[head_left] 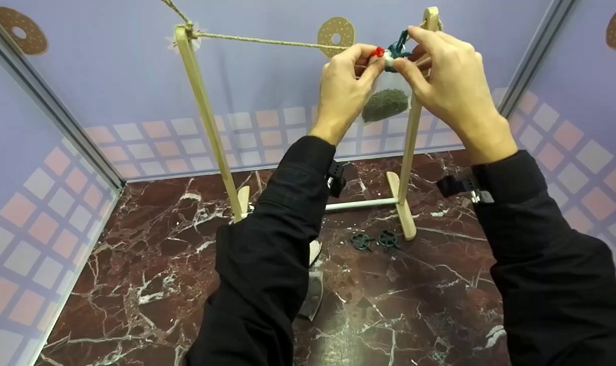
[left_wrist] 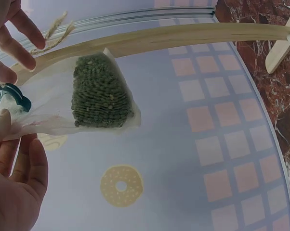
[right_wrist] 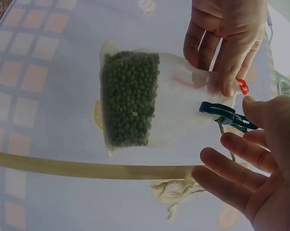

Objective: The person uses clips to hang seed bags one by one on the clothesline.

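My left hand [head_left: 346, 84] pinches the gathered top of a white mesh bag [right_wrist: 183, 96]; dark green pellets [left_wrist: 104, 91] fill its lower end. A red loop [head_left: 377, 52] sticks out by the left fingertips. At the neck of the bag is a dark green clip [right_wrist: 224, 114], up by the rope. My right hand [head_left: 450, 76] pinches this clip between thumb and index finger, its other fingers spread in the right wrist view. The bag hangs in front of the right post. Whether the clip bites on the rope is hidden by the hands.
A rope [head_left: 267, 40] runs between two wooden posts, the left post [head_left: 206, 112] and the right post [head_left: 412, 137]. A white bar [head_left: 363, 204] joins them low down. Two dark green clips [head_left: 387, 239] lie on the marbled floor. Patterned walls stand around.
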`<action>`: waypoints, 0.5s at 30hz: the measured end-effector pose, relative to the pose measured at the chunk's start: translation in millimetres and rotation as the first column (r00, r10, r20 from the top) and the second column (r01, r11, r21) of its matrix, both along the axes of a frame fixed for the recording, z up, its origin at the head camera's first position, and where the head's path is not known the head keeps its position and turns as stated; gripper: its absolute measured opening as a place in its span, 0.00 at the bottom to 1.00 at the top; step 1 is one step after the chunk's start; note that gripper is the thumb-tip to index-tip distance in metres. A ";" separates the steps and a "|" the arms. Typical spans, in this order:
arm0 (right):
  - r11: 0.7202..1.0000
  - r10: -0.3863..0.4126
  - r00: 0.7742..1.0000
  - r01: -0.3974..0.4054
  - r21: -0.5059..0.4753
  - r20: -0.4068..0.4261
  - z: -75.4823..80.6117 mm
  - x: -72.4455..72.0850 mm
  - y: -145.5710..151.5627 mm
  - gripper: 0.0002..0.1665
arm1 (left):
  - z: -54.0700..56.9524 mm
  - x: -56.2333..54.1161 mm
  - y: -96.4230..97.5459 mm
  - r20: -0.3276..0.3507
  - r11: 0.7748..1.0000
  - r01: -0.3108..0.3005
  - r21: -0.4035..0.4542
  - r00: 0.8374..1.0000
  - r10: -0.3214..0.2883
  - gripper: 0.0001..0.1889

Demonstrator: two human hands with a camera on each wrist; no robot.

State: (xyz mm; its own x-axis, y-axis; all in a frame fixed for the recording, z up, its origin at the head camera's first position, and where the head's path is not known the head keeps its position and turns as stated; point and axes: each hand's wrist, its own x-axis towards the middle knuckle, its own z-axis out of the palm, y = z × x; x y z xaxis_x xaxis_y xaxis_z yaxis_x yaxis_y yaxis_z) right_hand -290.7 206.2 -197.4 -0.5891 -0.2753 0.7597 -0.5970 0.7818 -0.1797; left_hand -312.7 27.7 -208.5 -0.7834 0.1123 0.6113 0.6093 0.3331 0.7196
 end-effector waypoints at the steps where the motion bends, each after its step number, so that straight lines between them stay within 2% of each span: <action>1: 1.000 0.004 1.000 -0.004 -0.009 -0.001 -1.3 -0.1 -0.3 0.32 | -0.6 0.1 -0.2 0.000 1.000 -0.002 -0.008 1.000 0.002 0.10; 9: 0.996 0.018 1.000 -0.016 -0.085 0.024 -16.6 -2.6 -3.2 0.30 | -5.9 1.1 0.6 0.054 1.000 0.015 0.001 0.998 -0.015 0.12; 15: 0.994 0.010 1.000 -0.008 -0.113 0.012 -29.8 -4.5 -2.0 0.30 | -13.4 1.0 -2.4 0.113 1.000 0.028 -0.007 0.993 -0.027 0.19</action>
State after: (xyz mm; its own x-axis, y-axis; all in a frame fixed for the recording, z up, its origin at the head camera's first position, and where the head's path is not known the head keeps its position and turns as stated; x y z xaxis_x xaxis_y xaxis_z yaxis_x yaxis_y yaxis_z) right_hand -295.2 204.2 -227.3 -0.5969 -0.1932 0.7787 -0.6011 0.7505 -0.2746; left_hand -311.6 25.3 -221.9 -0.8439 0.1398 0.5180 0.5334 0.3235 0.7816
